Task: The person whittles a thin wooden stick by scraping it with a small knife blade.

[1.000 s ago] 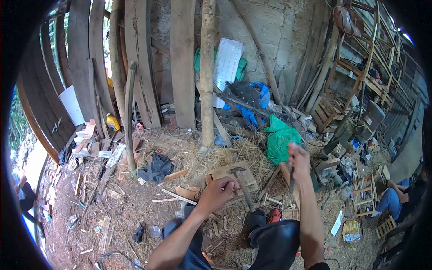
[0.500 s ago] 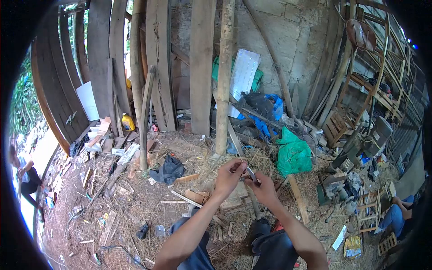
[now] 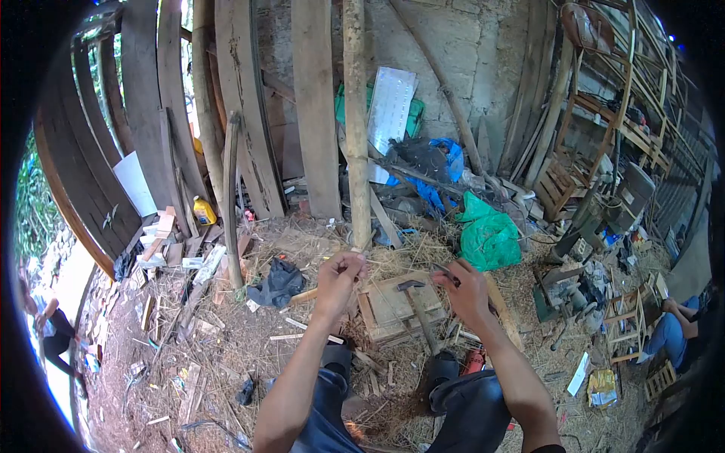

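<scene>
Wooden board (image 3: 380, 311): seen lying on straw (image 3: 419, 254), with a hammer (image 3: 422, 321) laid across it.
Left hand (image 3: 337, 285): raised, curled; whether anything was gripped could not be told.
Right hand (image 3: 465, 291): raised well apart from the left; a slim dark piece (image 3: 439, 266) was apparently pinched, pointed leftward above the board.
Grip: firmness was judged needed, skin kept clear of any edge.

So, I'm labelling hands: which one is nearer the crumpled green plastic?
Right. In the picture, the right hand is just below the green plastic, toward its left edge; the left hand is farther left.
</scene>
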A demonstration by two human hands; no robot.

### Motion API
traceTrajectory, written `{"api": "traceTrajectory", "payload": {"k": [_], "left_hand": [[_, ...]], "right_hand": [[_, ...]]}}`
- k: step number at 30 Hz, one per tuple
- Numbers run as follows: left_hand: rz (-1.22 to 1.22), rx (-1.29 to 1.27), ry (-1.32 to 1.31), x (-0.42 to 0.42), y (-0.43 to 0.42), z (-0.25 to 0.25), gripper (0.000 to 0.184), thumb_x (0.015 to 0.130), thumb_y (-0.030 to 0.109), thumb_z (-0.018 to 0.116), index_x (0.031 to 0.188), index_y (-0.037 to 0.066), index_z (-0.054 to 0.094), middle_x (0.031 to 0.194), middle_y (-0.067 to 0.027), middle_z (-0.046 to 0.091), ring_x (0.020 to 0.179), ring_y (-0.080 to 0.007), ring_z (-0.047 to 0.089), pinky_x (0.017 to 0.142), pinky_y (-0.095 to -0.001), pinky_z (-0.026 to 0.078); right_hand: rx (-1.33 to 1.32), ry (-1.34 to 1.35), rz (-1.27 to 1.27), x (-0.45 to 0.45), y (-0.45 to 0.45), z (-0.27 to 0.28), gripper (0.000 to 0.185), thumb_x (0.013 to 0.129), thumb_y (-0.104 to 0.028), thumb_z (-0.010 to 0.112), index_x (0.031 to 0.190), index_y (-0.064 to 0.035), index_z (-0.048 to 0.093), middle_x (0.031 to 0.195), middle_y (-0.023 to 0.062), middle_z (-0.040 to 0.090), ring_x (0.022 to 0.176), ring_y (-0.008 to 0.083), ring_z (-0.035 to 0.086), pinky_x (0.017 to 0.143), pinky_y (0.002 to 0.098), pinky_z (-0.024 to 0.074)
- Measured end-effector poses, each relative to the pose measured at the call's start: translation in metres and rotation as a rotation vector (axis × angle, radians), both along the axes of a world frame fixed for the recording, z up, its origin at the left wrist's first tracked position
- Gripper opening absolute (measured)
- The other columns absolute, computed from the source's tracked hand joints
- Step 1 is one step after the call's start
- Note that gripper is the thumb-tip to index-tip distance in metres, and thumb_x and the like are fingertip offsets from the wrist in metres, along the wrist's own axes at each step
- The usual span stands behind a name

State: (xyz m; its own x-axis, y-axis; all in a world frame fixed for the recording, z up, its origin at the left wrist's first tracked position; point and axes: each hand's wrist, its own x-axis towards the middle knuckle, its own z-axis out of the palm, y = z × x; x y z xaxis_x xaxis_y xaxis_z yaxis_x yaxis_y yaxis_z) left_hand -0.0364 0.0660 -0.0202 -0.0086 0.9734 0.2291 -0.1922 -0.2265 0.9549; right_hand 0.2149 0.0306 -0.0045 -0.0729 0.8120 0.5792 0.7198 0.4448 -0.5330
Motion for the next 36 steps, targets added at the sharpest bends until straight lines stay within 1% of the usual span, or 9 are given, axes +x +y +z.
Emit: {"api": "traceTrajectory", "payload": {"k": [4,6,9,11,15,18,20,26,36], "left_hand": [[-0.171,-0.028,0.220,-0.001,-0.007,0.000,0.013,0.087,0.011,0.061,0.092,-0.001,0.063,0.076,-0.0037,0.064,0.068,-0.0093,0.057,0.064,-0.0238,0.045],[-0.221,0.058,0.700,0.005,-0.018,0.005,0.013,0.089,0.012,0.059,0.093,0.000,0.064,0.080,-0.0024,0.063,0.072,-0.0101,0.055,0.068,-0.0269,0.045],[-0.438,0.136,0.677,0.017,-0.022,-0.001,0.015,0.089,0.014,0.060,0.095,0.001,0.065,0.084,-0.0009,0.064,0.073,-0.0106,0.056,0.069,-0.0285,0.046],[-0.475,0.108,0.629,0.026,-0.024,-0.004,0.016,0.089,0.015,0.059,0.096,0.001,0.065,0.085,-0.0014,0.063,0.072,-0.0104,0.056,0.068,-0.0276,0.047],[-0.394,-0.116,0.399,0.038,-0.026,0.015,0.018,0.090,0.015,0.058,0.099,0.002,0.065,0.082,-0.0022,0.063,0.069,-0.0085,0.053,0.061,-0.0253,0.044],[-0.348,-0.147,0.234,0.042,-0.028,0.022,0.018,0.092,0.016,0.055,0.100,0.001,0.063,0.080,-0.0016,0.062,0.067,-0.0069,0.051,0.059,-0.0235,0.042],[-0.365,-0.056,0.263,0.047,-0.029,0.021,0.018,0.093,0.015,0.055,0.099,0.001,0.062,0.079,-0.0014,0.062,0.066,-0.0065,0.051,0.058,-0.0228,0.041],[-0.379,-0.063,0.256,0.047,-0.041,0.027,0.017,0.094,0.016,0.053,0.099,0.001,0.061,0.072,0.0004,0.057,0.061,-0.0050,0.047,0.055,-0.0211,0.039],[-0.387,-0.055,0.382,0.044,-0.056,0.015,0.015,0.094,0.015,0.053,0.094,0.002,0.061,0.067,0.0035,0.050,0.060,-0.0039,0.045,0.051,-0.0207,0.038]], "right_hand": [[0.199,-0.075,-0.084,0.012,0.012,-0.004,0.013,0.076,-0.013,0.070,0.078,-0.0052,0.059,0.087,0.0072,0.060,0.062,0.0291,0.059,0.052,0.0385,0.0439],[0.264,-0.072,-0.093,0.013,0.012,-0.003,0.013,0.076,-0.012,0.069,0.077,-0.0051,0.059,0.090,0.0063,0.059,0.061,0.0287,0.058,0.051,0.0386,0.0438],[0.260,-0.116,-0.065,0.007,0.010,0.008,0.012,0.078,-0.011,0.068,0.083,-0.0055,0.059,0.099,0.0058,0.057,0.061,0.0285,0.059,0.050,0.0383,0.0445],[0.264,-0.168,-0.108,0.002,0.007,0.018,0.019,0.083,-0.008,0.062,0.102,-0.0084,0.059,0.104,0.0064,0.054,0.062,0.0290,0.059,0.051,0.0368,0.0460],[0.379,-0.097,-0.157,-0.006,0.009,0.016,0.031,0.091,-0.013,0.054,0.121,-0.0081,0.053,0.094,0.0078,0.054,0.057,0.0197,0.055,0.051,0.0334,0.0438],[0.063,0.166,0.201,-0.010,0.010,-0.001,0.034,0.095,-0.017,0.050,0.128,-0.0078,0.049,0.077,0.0051,0.055,0.055,0.0108,0.049,0.048,0.0272,0.0397],[-0.541,0.654,0.502,-0.025,-0.004,0.006,0.030,0.096,-0.019,0.050,0.124,-0.0077,0.051,0.065,0.0008,0.053,0.054,0.0048,0.042,0.045,0.0221,0.0319],[-0.820,0.867,0.551,-0.022,-0.004,0.017,0.019,0.095,-0.021,0.052,0.102,-0.0059,0.060,0.067,-0.0023,0.054,0.050,0.0022,0.036,0.043,0.0190,0.0245],[-0.869,1.001,0.435,0.021,0.012,0.010,0.019,0.091,-0.022,0.058,0.098,-0.0049,0.060,0.071,-0.0008,0.058,0.049,0.0037,0.037,0.043,0.0194,0.0263]]}}
